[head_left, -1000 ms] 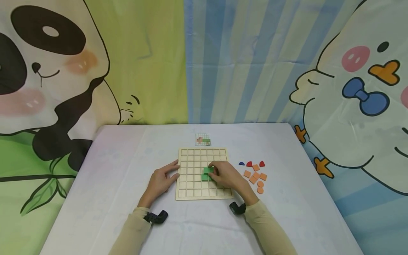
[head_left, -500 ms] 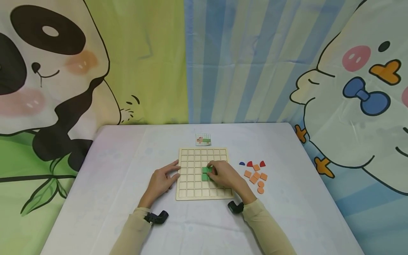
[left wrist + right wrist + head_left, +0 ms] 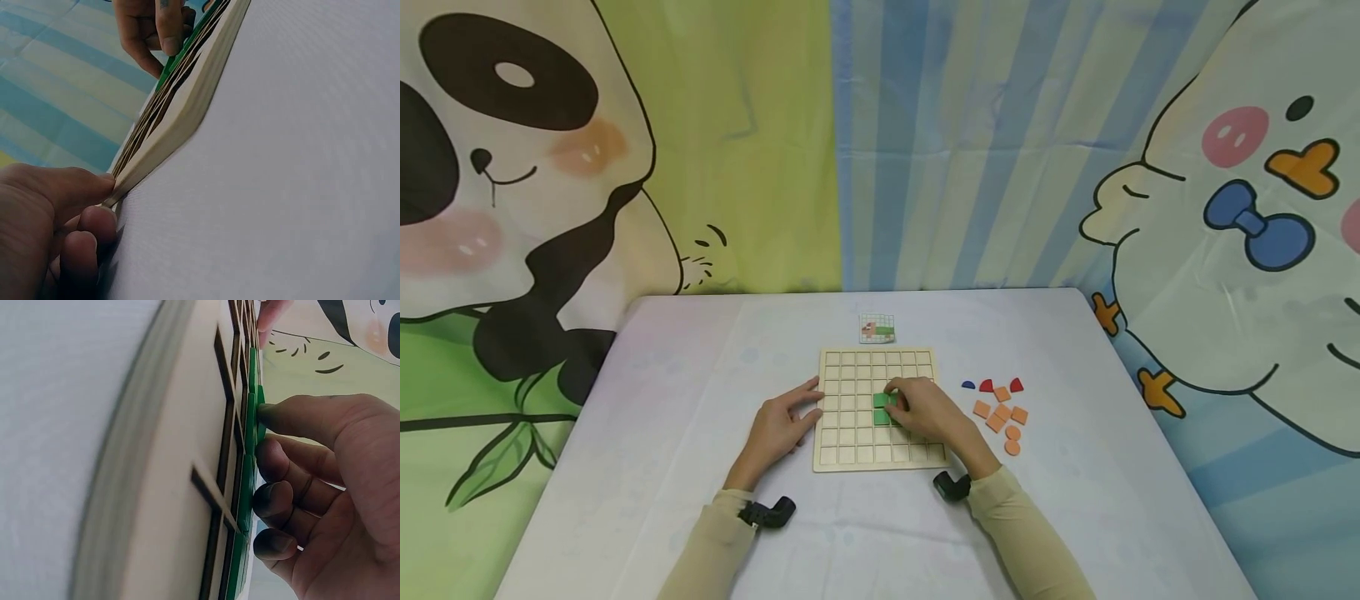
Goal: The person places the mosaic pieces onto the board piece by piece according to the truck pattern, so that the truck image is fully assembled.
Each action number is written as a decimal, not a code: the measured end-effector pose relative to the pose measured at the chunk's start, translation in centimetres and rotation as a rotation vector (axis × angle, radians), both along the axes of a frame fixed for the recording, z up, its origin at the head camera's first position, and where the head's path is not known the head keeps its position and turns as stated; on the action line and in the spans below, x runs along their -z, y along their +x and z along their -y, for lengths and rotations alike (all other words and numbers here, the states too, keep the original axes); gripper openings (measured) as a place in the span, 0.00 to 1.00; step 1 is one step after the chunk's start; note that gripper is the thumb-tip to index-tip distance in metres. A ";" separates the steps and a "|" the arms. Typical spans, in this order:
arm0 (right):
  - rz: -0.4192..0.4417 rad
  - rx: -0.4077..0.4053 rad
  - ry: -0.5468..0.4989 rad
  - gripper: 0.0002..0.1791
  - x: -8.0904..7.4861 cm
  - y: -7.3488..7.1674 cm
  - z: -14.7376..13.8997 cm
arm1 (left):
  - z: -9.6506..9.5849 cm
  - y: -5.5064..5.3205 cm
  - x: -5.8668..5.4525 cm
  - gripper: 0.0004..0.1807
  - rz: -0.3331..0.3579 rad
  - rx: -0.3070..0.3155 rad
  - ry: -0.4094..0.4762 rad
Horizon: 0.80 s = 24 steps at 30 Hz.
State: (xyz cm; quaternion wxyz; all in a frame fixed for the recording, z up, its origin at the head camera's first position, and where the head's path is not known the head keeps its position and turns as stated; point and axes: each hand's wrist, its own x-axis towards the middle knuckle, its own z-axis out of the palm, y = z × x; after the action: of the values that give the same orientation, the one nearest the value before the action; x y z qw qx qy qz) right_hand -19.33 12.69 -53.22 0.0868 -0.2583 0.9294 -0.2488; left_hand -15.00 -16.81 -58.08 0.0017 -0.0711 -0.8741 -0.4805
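A pale wooden grid board (image 3: 844,440) lies flat on the table. My left hand (image 3: 778,423) touches its left edge with thumb and fingertips; in the left wrist view the thumb (image 3: 84,187) meets the edge near a corner. Over the board's middle-right, my right hand (image 3: 925,408) pinches a green square tile (image 3: 261,411) between thumb and index finger. That tile stands slightly proud of a row of green tiles (image 3: 247,487) in the grid cells. Two green tiles show left of the fingers from above, one being the lower tile (image 3: 882,417); others are hidden by the hand.
A small picture card (image 3: 877,328) lies behind the board. To its right lie orange squares (image 3: 981,409), orange discs (image 3: 1012,447), red wedge pieces (image 3: 987,386) and a blue half-round piece (image 3: 968,385). The white table (image 3: 865,533) meets printed curtains behind.
The right hand has shifted slightly left, and the upper green tile slid left until it lines up above the lower one. The left hand has kept its place.
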 end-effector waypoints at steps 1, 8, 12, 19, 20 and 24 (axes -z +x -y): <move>0.000 0.000 0.003 0.14 0.0 0.0 0.0 | 0.0 0.0 0.0 0.19 -0.001 0.001 0.000; 0.015 -0.001 -0.001 0.14 -0.4 0.2 0.1 | 0.0 0.0 0.1 0.19 -0.005 0.004 0.010; 0.010 -0.001 0.002 0.16 -0.3 0.2 0.0 | 0.0 0.1 0.1 0.19 -0.007 0.004 0.011; 0.001 -0.006 0.014 0.16 -0.3 0.2 0.0 | 0.0 0.0 0.0 0.19 -0.010 -0.001 0.007; 0.001 -0.006 0.015 0.16 -0.4 0.2 0.0 | 0.0 0.0 0.0 0.19 -0.010 -0.004 0.005; 0.004 0.002 0.003 0.15 -0.4 0.5 -0.5 | 0.0 0.1 0.0 0.19 -0.012 -0.012 -0.003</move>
State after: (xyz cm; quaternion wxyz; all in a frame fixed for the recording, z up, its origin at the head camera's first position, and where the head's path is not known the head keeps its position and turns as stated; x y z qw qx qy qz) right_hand -18.87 13.20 -52.84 0.0889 -0.2566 0.9299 -0.2479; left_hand -14.91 -16.78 -58.12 0.0094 -0.0687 -0.8753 -0.4786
